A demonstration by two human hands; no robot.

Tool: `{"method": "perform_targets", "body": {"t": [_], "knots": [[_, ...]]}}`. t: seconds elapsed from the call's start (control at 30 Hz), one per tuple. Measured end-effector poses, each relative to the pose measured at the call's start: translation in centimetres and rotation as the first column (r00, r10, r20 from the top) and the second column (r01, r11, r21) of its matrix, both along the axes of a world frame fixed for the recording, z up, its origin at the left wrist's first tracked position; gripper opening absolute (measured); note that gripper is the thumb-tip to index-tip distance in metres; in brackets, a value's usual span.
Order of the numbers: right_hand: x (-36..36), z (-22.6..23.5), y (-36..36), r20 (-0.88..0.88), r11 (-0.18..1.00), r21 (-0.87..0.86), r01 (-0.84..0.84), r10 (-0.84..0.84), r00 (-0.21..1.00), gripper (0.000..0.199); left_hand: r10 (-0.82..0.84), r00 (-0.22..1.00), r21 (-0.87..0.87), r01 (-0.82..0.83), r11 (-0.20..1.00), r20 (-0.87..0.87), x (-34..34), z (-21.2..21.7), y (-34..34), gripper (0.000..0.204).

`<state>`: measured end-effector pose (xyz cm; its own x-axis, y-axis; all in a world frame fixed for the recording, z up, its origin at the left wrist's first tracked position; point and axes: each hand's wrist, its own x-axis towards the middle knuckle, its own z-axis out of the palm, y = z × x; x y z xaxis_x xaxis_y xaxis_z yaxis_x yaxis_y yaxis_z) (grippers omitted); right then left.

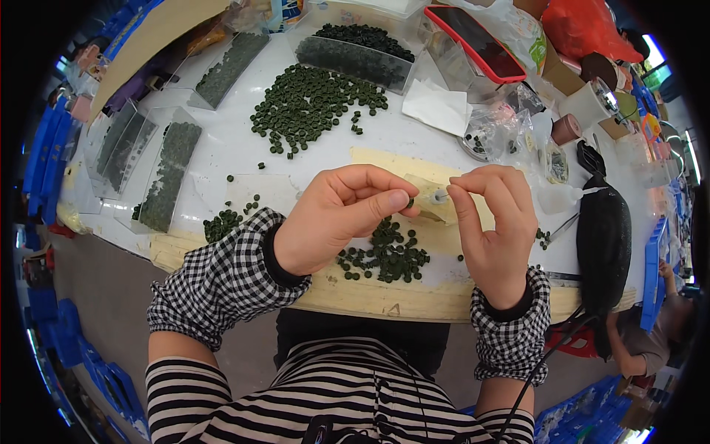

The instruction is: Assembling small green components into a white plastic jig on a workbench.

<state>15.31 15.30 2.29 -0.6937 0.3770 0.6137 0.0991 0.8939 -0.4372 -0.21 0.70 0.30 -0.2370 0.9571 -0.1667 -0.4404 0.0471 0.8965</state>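
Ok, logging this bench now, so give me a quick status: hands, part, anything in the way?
Left hand pinching one dark green disc. Right hand pinching a small clear bag. Loose discs piled beneath; nothing between the hands.

White-topped bench (pixel 222 148) with pale wooden front edge is spanning the view. Grey floor (pixel 103 288) is showing below the near edge. Blue crates (pixel 59 325) are lining the floor along left and lower right.

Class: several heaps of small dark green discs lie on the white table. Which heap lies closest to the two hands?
The loose heap of small dark green discs directly beneath the left hand and right hand; the other heaps lie farther up or left on the white table.
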Motion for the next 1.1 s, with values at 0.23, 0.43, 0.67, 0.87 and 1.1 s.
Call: {"method": "perform_targets", "body": {"t": [0.23,0.43,0.67,0.87,1.1], "knots": [[-0.2,-0.2,-0.3,-0.022,1.000,-0.009,-0.029,0.028,0.999,0.022,0.157,0.977,0.093,-0.145,0.985,-0.144,0.5,0.5,-0.2,0.024],[0.3,0.2,-1.2,-0.072,0.966,-0.144,-0.217,0.208,0.975,0.024,0.172,0.950,0.131,-0.142,0.981,-0.260,0.4,0.5,-0.6,0.025],[0.2,-0.2,-2.4,-0.080,0.917,-0.285,-0.278,0.267,0.960,0.033,0.202,0.939,0.169,-0.160,0.973,-0.277,0.4,0.3,-0.5,0.021],[0.2,-0.3,-2.4,-0.088,0.914,-0.279,-0.294,0.281,0.956,0.034,0.251,0.940,0.212,-0.203,0.956,-0.232,0.6,0.1,-0.3,0.018],[0.2,-0.3,-2.4,-0.091,0.918,-0.267,-0.292,0.278,0.956,0.035,0.233,0.912,0.141,-0.196,0.970,-0.339,0.6,0.4,-0.7,0.021]]}}
